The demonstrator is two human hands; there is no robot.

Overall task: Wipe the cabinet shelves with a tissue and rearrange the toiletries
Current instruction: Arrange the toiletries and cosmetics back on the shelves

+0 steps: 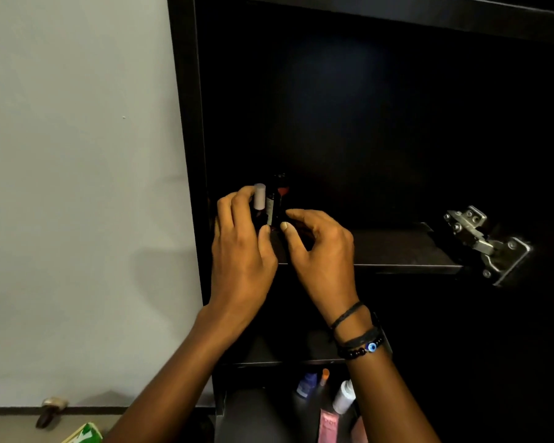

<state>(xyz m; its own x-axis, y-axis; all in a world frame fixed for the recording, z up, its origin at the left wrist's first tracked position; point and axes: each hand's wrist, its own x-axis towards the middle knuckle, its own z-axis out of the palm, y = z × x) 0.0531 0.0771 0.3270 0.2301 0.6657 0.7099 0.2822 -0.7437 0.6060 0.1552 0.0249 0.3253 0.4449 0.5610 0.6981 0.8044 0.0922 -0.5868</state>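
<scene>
A dark cabinet shelf (397, 247) holds a few small bottles at its left end. My left hand (240, 251) curls its fingers and thumb round a small bottle with a pale pink cap (259, 196). Right beside it stands a dark bottle with a label (274, 207), and behind that a bottle with some red on it (282, 188). My right hand (320, 251) hovers at the dark bottle's base with index finger and thumb curved near it; whether they touch it is unclear. No tissue is visible.
The cabinet's left side panel (186, 123) meets a pale wall. A metal door hinge (486, 244) sticks out at the shelf's right end. Lower down, several toiletries (343, 398) stand and a pink tube (328, 426) lies. A green and white box (84, 434) sits on the floor.
</scene>
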